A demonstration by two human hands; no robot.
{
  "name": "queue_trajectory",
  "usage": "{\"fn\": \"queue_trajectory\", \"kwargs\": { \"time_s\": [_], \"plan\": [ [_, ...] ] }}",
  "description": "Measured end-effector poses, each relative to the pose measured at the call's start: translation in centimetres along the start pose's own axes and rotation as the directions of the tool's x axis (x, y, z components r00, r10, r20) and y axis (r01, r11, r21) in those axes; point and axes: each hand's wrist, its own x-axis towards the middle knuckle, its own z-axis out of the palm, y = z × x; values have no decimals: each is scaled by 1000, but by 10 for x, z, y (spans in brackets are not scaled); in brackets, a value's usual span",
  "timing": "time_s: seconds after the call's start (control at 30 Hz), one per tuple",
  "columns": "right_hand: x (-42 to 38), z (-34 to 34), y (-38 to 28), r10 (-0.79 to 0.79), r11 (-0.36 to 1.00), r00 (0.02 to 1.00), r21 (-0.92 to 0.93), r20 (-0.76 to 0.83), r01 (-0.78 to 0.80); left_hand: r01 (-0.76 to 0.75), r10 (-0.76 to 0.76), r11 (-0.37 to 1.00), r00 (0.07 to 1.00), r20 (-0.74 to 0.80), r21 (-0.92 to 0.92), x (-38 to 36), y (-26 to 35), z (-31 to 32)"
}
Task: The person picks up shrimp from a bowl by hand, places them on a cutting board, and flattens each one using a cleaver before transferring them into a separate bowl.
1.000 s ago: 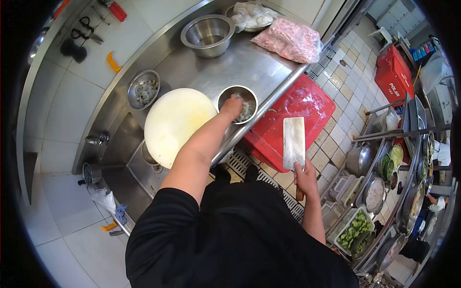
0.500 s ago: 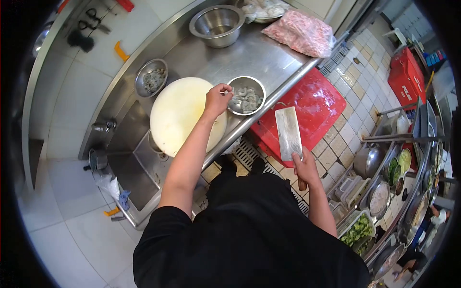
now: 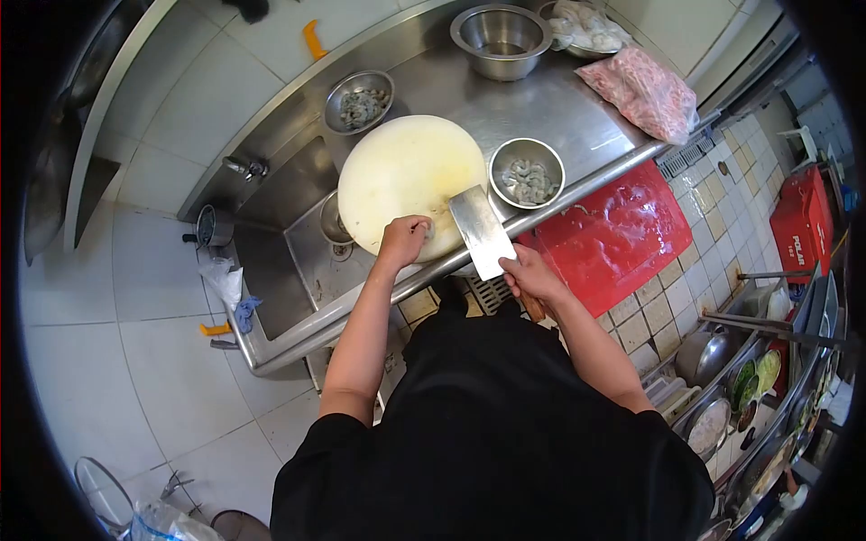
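Gripping a cleaver (image 3: pixel 484 232) in the right hand (image 3: pixel 534 276), a person in a black top (image 3: pixel 492 433) stands at a steel counter (image 3: pixel 446 99). I'm reading the clock off the round cutting board (image 3: pixel 406 176), 6 o'clock toward the person.

Right hand wrapped tight round the handle (image 3: pixel 531 306), out past 4 o'clock. Blade slants up to the board, far corner overlapping the 4 o'clock rim; touching or just above, can't tell from here.

Left hand (image 3: pixel 403 241) at 6 o'clock, over the board: fingers curled nearly closed, thumb and index pinching a small pale piece (image 3: pixel 429 231) toward 5 o'clock. Could be shrimp, too small to be sure.

Small bowl (image 3: pixel 523 150) with grey shrimp (image 3: pixel 529 183) just beside the board at 3. Second bowl (image 3: pixel 336 101), similar pieces (image 3: pixel 363 107) inside, near the board at 11. Deep steel basin (image 3: pixel 501 63) well out at 1. Plastic bag of pinkish stuff (image 3: pixel 642 93) farther off at 2, by the counter edge. Sink (image 3: pixel 271 239) at 8, faucet (image 3: pixel 245 168) at 9. Wet red lid (image 3: pixel 631 234) below the counter edge, between 3 and 4.
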Motion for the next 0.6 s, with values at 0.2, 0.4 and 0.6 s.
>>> {"fn": "queue_trajectory", "kwargs": {
  "time_s": [0.2,0.4,0.6],
  "plan": [
    [21,20,12,23,1000,997,14,68,-24,-108,104,957,994,31,268,-7,5,-19],
    [27,25,19,18,1000,999,0,51,-18,-477,442,770,878,184,424,-23,6,-21],
    [26,29,9,22,1000,1000,-1,11,-22,-252,305,894,948,-88,371,-10,7,4]
  ]
}}
